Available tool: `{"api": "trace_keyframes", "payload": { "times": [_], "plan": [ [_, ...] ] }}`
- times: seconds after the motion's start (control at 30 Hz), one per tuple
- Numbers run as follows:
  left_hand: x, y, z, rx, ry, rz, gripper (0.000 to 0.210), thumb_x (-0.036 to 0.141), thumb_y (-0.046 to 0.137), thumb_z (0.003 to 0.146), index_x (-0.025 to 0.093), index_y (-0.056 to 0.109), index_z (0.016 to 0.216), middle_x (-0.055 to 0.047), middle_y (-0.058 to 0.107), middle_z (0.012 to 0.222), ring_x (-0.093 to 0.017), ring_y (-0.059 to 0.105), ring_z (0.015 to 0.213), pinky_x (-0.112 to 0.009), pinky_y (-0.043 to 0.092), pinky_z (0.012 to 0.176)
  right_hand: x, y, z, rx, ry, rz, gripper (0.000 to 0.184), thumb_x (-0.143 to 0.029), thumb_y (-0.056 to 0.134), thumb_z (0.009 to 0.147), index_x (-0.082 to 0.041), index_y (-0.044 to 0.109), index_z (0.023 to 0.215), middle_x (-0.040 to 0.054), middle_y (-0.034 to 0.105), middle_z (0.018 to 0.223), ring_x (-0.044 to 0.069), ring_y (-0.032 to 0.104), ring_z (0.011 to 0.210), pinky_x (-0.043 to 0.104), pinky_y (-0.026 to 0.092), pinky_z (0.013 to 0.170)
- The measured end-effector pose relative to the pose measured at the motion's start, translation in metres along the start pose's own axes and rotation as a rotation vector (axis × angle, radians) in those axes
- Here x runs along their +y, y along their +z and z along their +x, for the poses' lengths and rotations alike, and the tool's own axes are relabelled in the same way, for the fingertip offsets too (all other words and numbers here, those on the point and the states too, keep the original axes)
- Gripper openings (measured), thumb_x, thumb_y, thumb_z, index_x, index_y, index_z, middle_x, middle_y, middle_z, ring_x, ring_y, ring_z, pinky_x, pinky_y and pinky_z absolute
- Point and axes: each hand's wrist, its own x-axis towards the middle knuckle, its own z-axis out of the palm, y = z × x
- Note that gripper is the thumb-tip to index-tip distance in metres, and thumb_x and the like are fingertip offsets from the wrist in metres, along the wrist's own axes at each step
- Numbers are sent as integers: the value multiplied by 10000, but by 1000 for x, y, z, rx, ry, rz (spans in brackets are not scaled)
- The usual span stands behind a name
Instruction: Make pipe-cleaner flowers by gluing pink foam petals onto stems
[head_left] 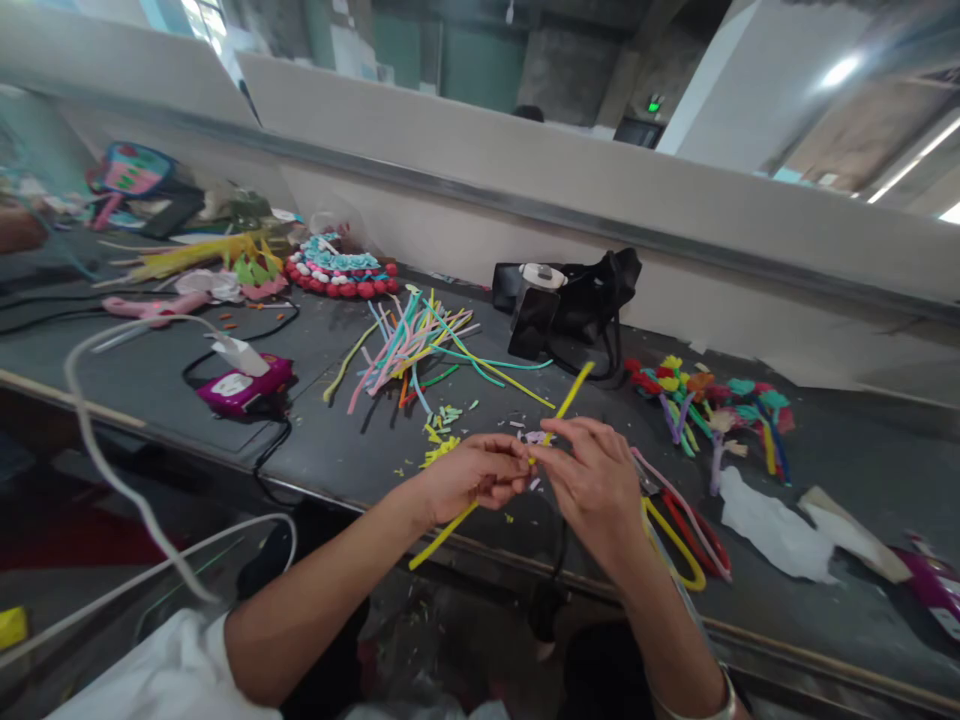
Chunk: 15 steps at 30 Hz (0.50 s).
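The left hand (484, 472) and right hand (592, 482) are gripping a slim yellow strip (576, 388) over the near edge of the bench (885, 465), fingers clamping it close together. Farther back, a black bag (592, 295) is slumping, its contents hidden from me. Thin, soft-looking pastel strips (409, 345) are lying in a crisscrossing heap; stubby yellow clippings (440, 450) are resting nearer the hands, and a crumpled white sheet (776, 530) is lying off to the right.
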Motion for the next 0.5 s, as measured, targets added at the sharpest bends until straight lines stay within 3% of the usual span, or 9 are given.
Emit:
{"api": "trace_keyframes", "payload": {
  "times": [0.17, 0.3, 0.5],
  "plan": [
    [2, 1, -2, -14, 13, 51, 115, 212, 701, 722, 129, 631, 761, 85, 374, 467, -7, 189, 367, -183, 87, 380, 23, -8, -1, -3, 24, 220, 113, -269, 623, 898, -265, 715, 963, 17, 744, 934, 219, 627, 988, 427, 402, 958],
    [0, 2, -1, -8, 37, 7, 156, 258, 713, 746, 119, 665, 797, 98, 305, 456, -12, 157, 382, -190, 85, 390, 28, -8, -5, 2, 167, 364, 141, -286, 590, 916, -250, 714, 969, 31, 742, 917, 192, 665, 896, 347, 494, 825],
    [-1, 2, 2, 56, 139, -96, 192, 272, 747, 713, 124, 672, 810, 95, 294, 486, -13, 169, 401, -171, 108, 395, 18, 8, -8, 34, 296, 455, 163, -288, 565, 916, -244, 720, 945, 32, 740, 897, 182, 684, 825, 309, 518, 760]
  ]
}}
